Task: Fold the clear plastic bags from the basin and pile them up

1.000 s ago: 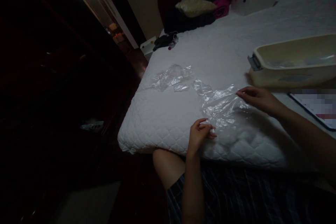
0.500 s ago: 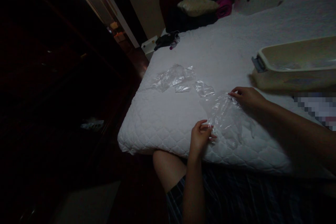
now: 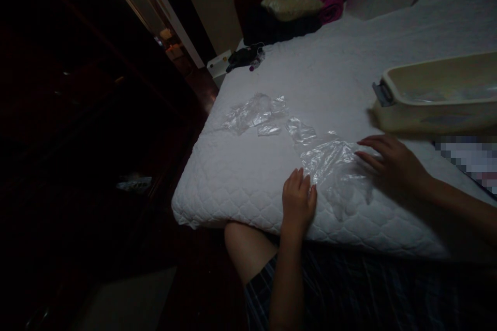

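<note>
Lying far left of the hands: small packet (image 3: 134, 183), dimly lit, its markings too dark to read.
White box (image 3: 219, 64): ahead and left of the hands, beside the far left corner of the bed (image 3: 233, 170), with a dark bundle (image 3: 244, 58) next to it.
Crumpled clear plastic (image 3: 254, 113): flat on the quilted cover, ahead and left of the left hand.
Left hand (image 3: 298, 199): back up, open, fingers loosely extended and close together, thumb at the near left edge of the clear plastic bag; whether it touches the film cannot be told.
Yellowish cushion (image 3: 292, 6): well ahead of the hands on dark fabric (image 3: 277, 30), with a magenta roll (image 3: 331, 8) at its right.
Clear plastic bag (image 3: 328, 158): spread and wrinkled on the bed, mostly between the hands.
Right hand (image 3: 396, 163): open, thumb and fingers parted above the bag's right side; contact is unclear.
White carton (image 3: 382, 0): far ahead of the right hand.
Cream storage bin (image 3: 438, 116): just beyond the right hand, upright, grey latch (image 3: 383, 93) facing left.
</note>
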Tool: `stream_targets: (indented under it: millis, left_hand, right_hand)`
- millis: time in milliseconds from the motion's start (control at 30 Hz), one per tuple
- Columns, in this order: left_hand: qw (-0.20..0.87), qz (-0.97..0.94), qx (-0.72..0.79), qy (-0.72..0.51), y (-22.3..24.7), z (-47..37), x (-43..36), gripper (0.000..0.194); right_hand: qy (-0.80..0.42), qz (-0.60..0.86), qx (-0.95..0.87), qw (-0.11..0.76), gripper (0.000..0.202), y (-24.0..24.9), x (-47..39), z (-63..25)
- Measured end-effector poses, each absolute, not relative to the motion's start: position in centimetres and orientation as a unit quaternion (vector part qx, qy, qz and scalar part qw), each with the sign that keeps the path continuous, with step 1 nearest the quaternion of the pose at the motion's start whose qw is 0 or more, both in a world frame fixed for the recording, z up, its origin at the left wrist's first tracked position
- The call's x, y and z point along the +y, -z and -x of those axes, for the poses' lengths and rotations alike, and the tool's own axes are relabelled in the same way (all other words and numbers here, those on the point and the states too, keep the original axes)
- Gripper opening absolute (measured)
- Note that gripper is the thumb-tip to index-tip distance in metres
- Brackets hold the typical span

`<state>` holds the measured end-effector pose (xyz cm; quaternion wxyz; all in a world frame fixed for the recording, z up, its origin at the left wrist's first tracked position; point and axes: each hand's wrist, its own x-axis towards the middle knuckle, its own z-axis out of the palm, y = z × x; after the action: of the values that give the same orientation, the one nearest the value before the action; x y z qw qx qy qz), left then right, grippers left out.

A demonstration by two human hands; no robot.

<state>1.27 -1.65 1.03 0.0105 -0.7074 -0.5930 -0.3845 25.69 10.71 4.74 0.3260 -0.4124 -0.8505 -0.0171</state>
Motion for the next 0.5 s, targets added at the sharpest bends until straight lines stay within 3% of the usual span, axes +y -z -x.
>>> stream_targets:
  millis: [200,300,500]
  left_hand:
    - [-0.068,0.748,-0.584,0.309,-1.1,-2.1,-1.8,0.040]
    - [-0.080,0.752,-0.583,0.299,-0.8,-2.3,-1.8,0.045]
    - [-0.062,0.754,-0.590,0.280,-0.2,-2.4,-1.8,0.044]
  right_hand:
    - [0.050,0.313,-0.910,0.267,0.028,-2.2,4.8,-28.6]
    - [0.057,0.317,-0.910,0.261,0.036,-1.0,3.3,-28.8]
    - [0.056,0.343,-0.895,0.281,0.022,-0.2,3.5,-28.3]
